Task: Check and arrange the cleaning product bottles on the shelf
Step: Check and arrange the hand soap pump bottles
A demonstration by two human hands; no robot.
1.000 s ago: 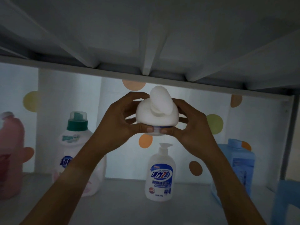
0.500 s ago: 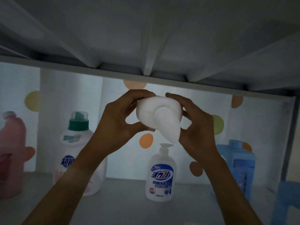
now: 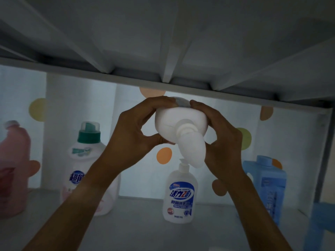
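You hold a white pump bottle (image 3: 174, 124) up in the air in front of the shelf opening, tipped so its top faces you and its nozzle (image 3: 194, 151) hangs down toward the lower right. Your left hand (image 3: 134, 131) curls around its left side, fingers over the far end and thumb under the body. Your right hand (image 3: 219, 140) grips the right side the same way, fingers on the far end and thumb by the nozzle. Both hands are closed on the bottle.

Below it, on the grey shelf (image 3: 141, 230), 4 containers stand upright and apart. A white pump bottle with a blue label (image 3: 180, 196) stands just under the nozzle. To the left, partly behind your left forearm, is a white detergent bottle with a green cap (image 3: 85, 160). A pink bottle (image 3: 12, 169) stands at the far left edge, and a blue jug (image 3: 266, 185) at the right. Behind them is a pale backing with coloured dots (image 3: 164, 155). The underside of the upper shelf (image 3: 163, 42) fills the top.
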